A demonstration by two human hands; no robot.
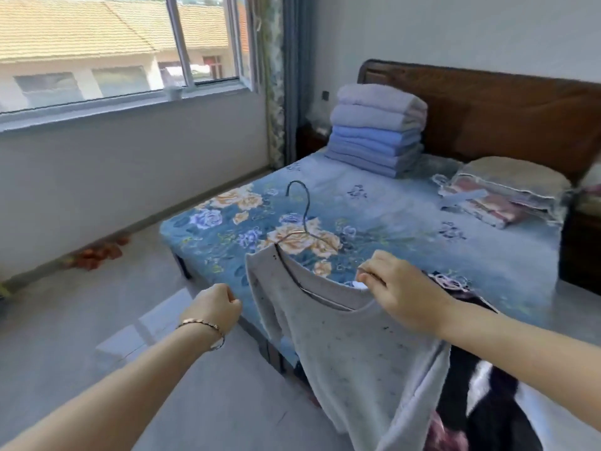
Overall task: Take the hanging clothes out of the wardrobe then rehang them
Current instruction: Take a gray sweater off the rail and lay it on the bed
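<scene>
Bedroom, seen through the head camera I was monitoring remotely: a pale grey sweater (pixel 357 353) hung over the near edge of the bed (pixel 406 222), held up by the right hand (pixel 400 294), which pinched its neckline between thumb and fingers. A wire hanger (pixel 305 216) sat partly threaded in the collar, with one arm running inside the neck opening and the hook rising clear above the bed's floral cover. The left hand (pixel 214 307), a thin bracelet (pixel 201 323) on its wrist, was clenched just off the bed's near side, close beside the sweater's shoulder but apart from it, gripping nothing I could make out. Dark clothes (pixel 471 385) lay heaped at the bed's near corner, partly behind the sweater. At the head of the bed a stack of folded blankets (pixel 374 131), grey over blue, stood in front of the wooden headboard (pixel 487 109), with a pillow (pixel 510 180) beside it on the side away from the window (pixel 97 43), which ran along the wall across the floor from the bed's long side
</scene>
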